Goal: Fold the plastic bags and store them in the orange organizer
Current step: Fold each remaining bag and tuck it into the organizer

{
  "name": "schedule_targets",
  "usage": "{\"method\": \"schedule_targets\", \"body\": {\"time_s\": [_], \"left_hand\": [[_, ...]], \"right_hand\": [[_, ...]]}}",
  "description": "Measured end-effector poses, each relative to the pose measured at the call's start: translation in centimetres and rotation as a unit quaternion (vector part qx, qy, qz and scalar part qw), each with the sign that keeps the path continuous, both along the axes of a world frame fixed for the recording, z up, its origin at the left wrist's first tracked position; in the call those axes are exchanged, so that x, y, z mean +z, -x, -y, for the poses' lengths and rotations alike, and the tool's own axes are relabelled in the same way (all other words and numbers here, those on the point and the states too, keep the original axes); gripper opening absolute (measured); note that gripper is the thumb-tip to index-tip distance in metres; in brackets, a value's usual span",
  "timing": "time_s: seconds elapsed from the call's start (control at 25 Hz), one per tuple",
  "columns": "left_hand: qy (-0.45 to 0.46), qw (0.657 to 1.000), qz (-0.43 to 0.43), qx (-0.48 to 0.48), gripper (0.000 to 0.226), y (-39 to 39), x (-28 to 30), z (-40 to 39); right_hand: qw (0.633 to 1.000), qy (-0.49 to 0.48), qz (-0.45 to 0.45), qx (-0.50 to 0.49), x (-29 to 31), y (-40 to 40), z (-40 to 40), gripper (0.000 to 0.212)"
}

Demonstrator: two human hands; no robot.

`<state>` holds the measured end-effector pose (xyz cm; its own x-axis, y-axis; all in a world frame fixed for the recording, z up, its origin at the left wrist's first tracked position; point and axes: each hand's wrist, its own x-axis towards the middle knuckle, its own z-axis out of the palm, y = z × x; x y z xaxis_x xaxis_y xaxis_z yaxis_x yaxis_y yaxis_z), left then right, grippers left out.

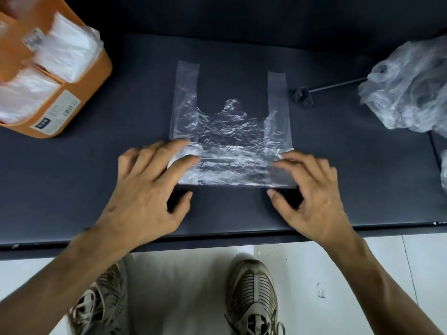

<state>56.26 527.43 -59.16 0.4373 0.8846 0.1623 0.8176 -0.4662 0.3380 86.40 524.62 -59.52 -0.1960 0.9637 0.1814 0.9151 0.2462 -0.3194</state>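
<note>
here, clear t-shirt bag (pixel 231 141) laid flat on dark table (pixel 72 177), bottom edge folded up. fold pressed by spread fingers of left hand (pixel 147 187) and right hand (pixel 309 189); nothing gripped. film judged light, limp, slippery; best held at fold corners. orange organizer (pixel 96 68) far left.

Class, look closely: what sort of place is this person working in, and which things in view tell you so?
Probably a packing or sorting workbench, not a home kitchen: a bare dark table, an orange organizer already stocked with folded bags, and a heap of loose plastic bags waiting.
</note>
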Motion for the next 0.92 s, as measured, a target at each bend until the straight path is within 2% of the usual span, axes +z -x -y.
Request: {"method": "schedule_targets", "body": {"time_s": [0.08, 0.2, 0.32, 0.4, 0.48, 0.56, 0.6, 0.68, 0.8, 0.92], "left_hand": [[0.020, 0.998, -0.044, -0.035, 0.057, 0.5, -0.7, -0.7], [-0.029, 0.997, -0.068, -0.029, 0.042, 0.8, -1.3, -1.5], [-0.060, 0.998, -0.026, -0.017, 0.036, 0.7, -0.8, -1.7], [-0.057, 0.998, 0.012, -0.004, 0.035, 0.8, -0.2, -1.7], [-0.012, 0.999, 0.044, 0.003, 0.037, 1.1, 0.6, -1.7], [0.090, 0.990, 0.108, 0.010, 0.041, 1.5, 1.2, -1.6], [0.151, 0.977, 0.150, 0.024, 0.043, 1.6, 1.3, -1.5], [0.217, 0.945, 0.231, 0.084, 0.046, 1.4, 1.1, -1.3], [0.209, 0.920, 0.278, 0.179, 0.026, 0.5, 0.8, -1.7], [0.217, 0.915, 0.272, 0.206, 0.018, -0.1, 0.7, -2.3]], "right_hand": [[0.999, 0.034, 0.022, 0.011, -0.6, -0.1, 0.2, 0.049], [0.999, 0.033, 0.013, -0.007, -0.8, 0.1, 0.2, 0.052], [0.999, 0.030, 0.016, -0.005, -0.7, 0.1, -0.3, 0.056], [1.000, -0.008, 0.009, -0.018, -0.6, 0.0, -0.6, 0.043], [0.996, -0.023, -0.077, -0.048, -0.1, -0.1, -0.6, 0.027], [0.965, 0.034, -0.244, -0.093, 0.7, 0.1, -0.6, 0.017], [0.941, 0.069, -0.311, -0.116, 1.2, 0.4, -0.6, 0.017], [0.913, 0.098, -0.365, -0.155, 1.8, 0.9, -1.0, 0.020], [0.904, 0.116, -0.347, -0.222, 1.7, 1.1, -1.9, 0.023], [0.923, 0.112, -0.278, -0.242, 1.3, 0.9, -2.5, 0.014]]}}
